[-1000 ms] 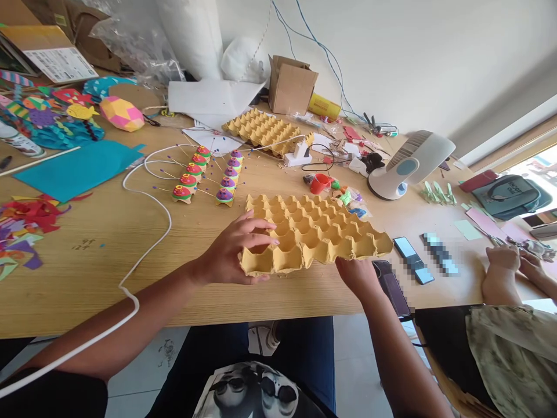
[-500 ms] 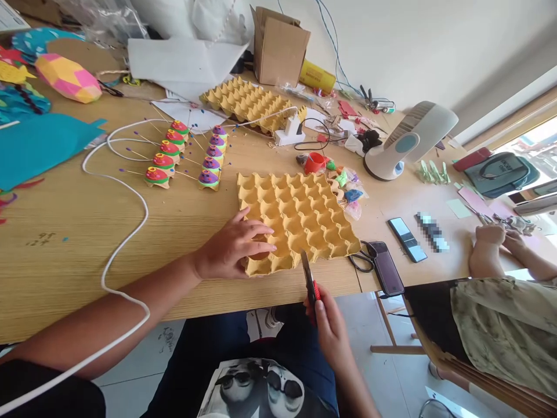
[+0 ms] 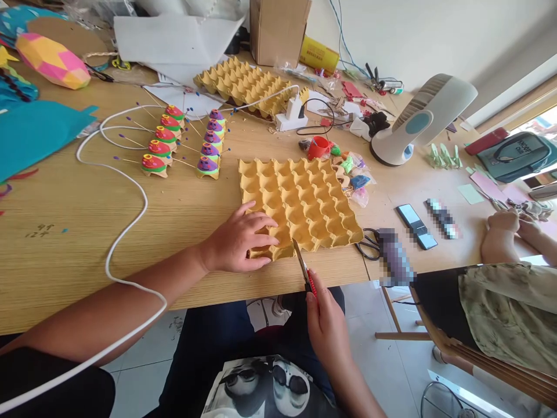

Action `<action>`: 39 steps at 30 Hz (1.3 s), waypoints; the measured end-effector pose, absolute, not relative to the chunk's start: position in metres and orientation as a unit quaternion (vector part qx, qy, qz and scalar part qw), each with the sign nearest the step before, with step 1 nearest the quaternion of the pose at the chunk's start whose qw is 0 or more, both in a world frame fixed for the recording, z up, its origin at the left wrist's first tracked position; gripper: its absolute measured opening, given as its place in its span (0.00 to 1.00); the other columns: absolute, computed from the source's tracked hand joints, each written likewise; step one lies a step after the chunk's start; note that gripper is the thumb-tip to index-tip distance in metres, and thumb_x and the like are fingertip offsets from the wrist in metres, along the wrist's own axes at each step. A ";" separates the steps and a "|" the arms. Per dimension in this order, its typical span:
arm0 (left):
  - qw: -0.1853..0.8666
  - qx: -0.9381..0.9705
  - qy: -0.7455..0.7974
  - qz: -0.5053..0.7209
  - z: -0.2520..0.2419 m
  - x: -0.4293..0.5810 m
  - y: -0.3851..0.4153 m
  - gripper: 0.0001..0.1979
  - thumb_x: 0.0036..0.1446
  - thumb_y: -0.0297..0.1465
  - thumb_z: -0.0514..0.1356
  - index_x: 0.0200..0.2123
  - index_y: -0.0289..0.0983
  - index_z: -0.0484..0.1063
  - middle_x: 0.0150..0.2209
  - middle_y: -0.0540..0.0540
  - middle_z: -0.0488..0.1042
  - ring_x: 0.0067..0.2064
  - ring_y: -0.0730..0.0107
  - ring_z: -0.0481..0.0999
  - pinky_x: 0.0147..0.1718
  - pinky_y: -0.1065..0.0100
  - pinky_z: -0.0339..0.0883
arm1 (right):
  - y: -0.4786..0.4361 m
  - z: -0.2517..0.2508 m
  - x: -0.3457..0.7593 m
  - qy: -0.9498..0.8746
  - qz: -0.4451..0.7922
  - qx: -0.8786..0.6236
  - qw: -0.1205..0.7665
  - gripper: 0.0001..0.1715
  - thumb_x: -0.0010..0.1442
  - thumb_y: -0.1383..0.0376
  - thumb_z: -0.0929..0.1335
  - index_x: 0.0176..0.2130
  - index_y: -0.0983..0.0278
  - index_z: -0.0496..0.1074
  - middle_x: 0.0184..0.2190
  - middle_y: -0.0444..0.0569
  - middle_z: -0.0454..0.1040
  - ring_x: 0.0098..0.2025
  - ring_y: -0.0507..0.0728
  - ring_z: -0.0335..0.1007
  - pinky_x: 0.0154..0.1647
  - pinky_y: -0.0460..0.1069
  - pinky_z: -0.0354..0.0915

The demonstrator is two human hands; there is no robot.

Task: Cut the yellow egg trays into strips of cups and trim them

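A yellow pulp egg tray (image 3: 307, 200) lies near the table's front edge. On its near left corner rests my left hand (image 3: 237, 241), open, its fingers spread across the cups and its thumb side at the front. My right hand (image 3: 327, 319) is closed around a red-and-black utility knife (image 3: 301, 262). The extended blade points up and left, with its tip at the tray's front edge, between two columns of cups. Whether the tip has cut into the tray I cannot tell.
Painted egg-carton caterpillars (image 3: 165, 134) stand at the left behind a white cable (image 3: 130, 238). Farther back are another egg tray (image 3: 243, 87) and a power adapter (image 3: 292, 119). A fan (image 3: 413, 122) and phone (image 3: 416, 226) lie right, beside another person's hands (image 3: 505, 223).
The knife tip has shifted left along the tray's front edge and now meets it. My left hand stays on the tray's corner. The whole view has tilted slightly.
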State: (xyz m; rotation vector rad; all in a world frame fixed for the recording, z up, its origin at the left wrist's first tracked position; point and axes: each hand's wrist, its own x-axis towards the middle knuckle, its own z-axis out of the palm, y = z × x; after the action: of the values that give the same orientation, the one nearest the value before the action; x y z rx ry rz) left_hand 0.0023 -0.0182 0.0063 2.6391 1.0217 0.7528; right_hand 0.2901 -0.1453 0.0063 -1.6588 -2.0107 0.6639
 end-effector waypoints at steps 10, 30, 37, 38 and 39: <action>0.140 0.865 0.380 0.296 0.007 0.010 -0.022 0.09 0.59 0.37 0.66 0.41 0.48 0.85 0.54 0.46 0.79 0.53 0.55 0.77 0.63 0.46 0.55 | -0.147 0.028 0.276 -0.786 0.121 -0.599 0.097 0.32 0.74 0.68 0.59 0.73 0.60 0.60 0.38 0.51 0.79 0.32 0.59 0.78 0.29 0.49 0.72; 0.153 0.865 0.380 0.289 0.006 0.011 -0.018 0.10 0.61 0.42 0.65 0.38 0.47 0.85 0.54 0.47 0.81 0.55 0.55 0.77 0.58 0.48 0.54 | -0.147 0.037 0.261 -0.794 0.026 -0.607 -0.018 0.40 0.68 0.75 0.61 0.75 0.61 0.54 0.37 0.50 0.78 0.30 0.57 0.77 0.25 0.48 0.69; 0.153 0.861 0.386 0.295 0.008 0.013 -0.019 0.09 0.61 0.41 0.65 0.37 0.45 0.84 0.53 0.47 0.81 0.54 0.55 0.78 0.57 0.48 0.55 | -0.145 0.037 0.265 -0.797 0.029 -0.603 -0.015 0.40 0.69 0.74 0.61 0.75 0.60 0.51 0.36 0.49 0.78 0.29 0.57 0.77 0.24 0.47 0.68; 0.152 0.860 0.386 0.297 0.008 0.013 -0.019 0.09 0.61 0.41 0.66 0.37 0.45 0.84 0.53 0.47 0.81 0.54 0.55 0.78 0.57 0.48 0.55 | -0.144 0.037 0.265 -0.797 0.028 -0.603 -0.014 0.40 0.69 0.74 0.60 0.76 0.60 0.51 0.36 0.48 0.78 0.29 0.56 0.77 0.24 0.47 0.68; 0.152 0.860 0.385 0.297 0.008 0.013 -0.019 0.09 0.61 0.41 0.66 0.36 0.45 0.84 0.53 0.47 0.81 0.54 0.55 0.78 0.57 0.48 0.55 | -0.144 0.038 0.265 -0.799 0.027 -0.601 -0.013 0.41 0.69 0.74 0.60 0.76 0.59 0.50 0.36 0.48 0.78 0.29 0.56 0.77 0.24 0.47 0.68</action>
State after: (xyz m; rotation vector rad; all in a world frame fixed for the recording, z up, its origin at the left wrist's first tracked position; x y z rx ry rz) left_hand 0.0128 -0.0186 0.0075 2.4686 1.1060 0.8535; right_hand 0.2654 -0.1441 0.0376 -1.9036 -2.5293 0.0866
